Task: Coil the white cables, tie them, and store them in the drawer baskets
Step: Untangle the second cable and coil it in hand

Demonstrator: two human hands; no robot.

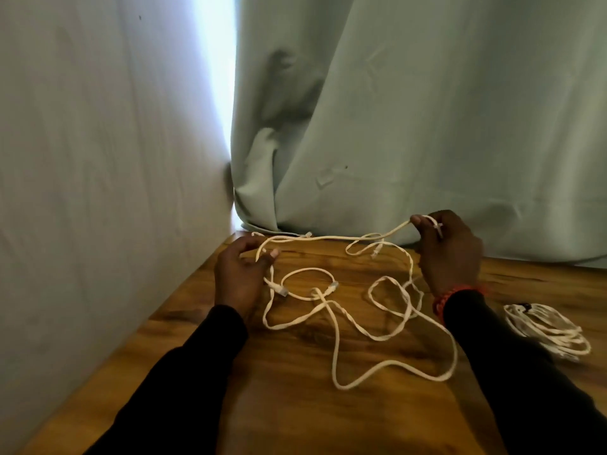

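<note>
lying loose across the wooden table (295, 405), the white cable (331, 323) sprawls in tangled loops between both hands. the left hand (238, 277) has its fingers curled round a strand near the table's far left edge, and the right hand (450, 247), raised a little, pinches a small loop of the same cable. a coiled cable bundle (548, 330) rests at the right, beside the right sleeve. pale green curtains (427, 110) hang behind.

Coiled cable bundle (548, 330) partly hidden behind right sleeve (512, 372).
</note>
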